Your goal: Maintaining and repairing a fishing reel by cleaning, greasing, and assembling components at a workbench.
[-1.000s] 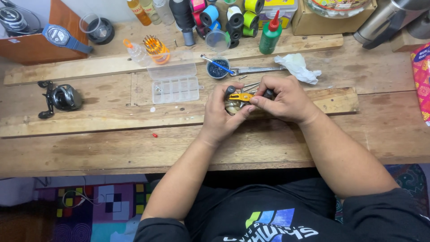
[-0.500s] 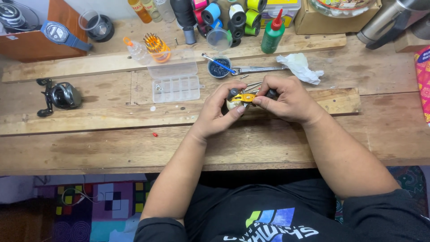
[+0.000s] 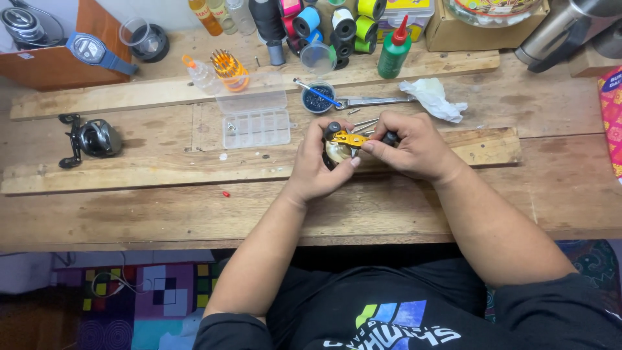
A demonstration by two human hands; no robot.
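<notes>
My left hand point(image 3: 319, 165) cups a small fishing reel point(image 3: 338, 151) just above the wooden bench point(image 3: 162, 214). Its body shows between my fingers. My right hand point(image 3: 409, 144) pinches the reel's yellow handle arm point(image 3: 350, 138), which has black knobs at both ends. Both hands meet over a raised wooden plank point(image 3: 492, 148) near the middle of the bench. Most of the reel is hidden by my fingers.
A second black reel point(image 3: 92, 138) lies at the left. A clear compartment box point(image 3: 255, 119), a small blue dish with a brush point(image 3: 317, 97), a metal wrench point(image 3: 376, 101), crumpled tissue point(image 3: 433, 97), a green bottle point(image 3: 394, 53), thread spools point(image 3: 324, 23) and a screwdriver set point(image 3: 229, 67) stand behind my hands.
My hands stay on the reel and shift only slightly. The fingers of the right hand have adjusted on the yellow handle arm.
</notes>
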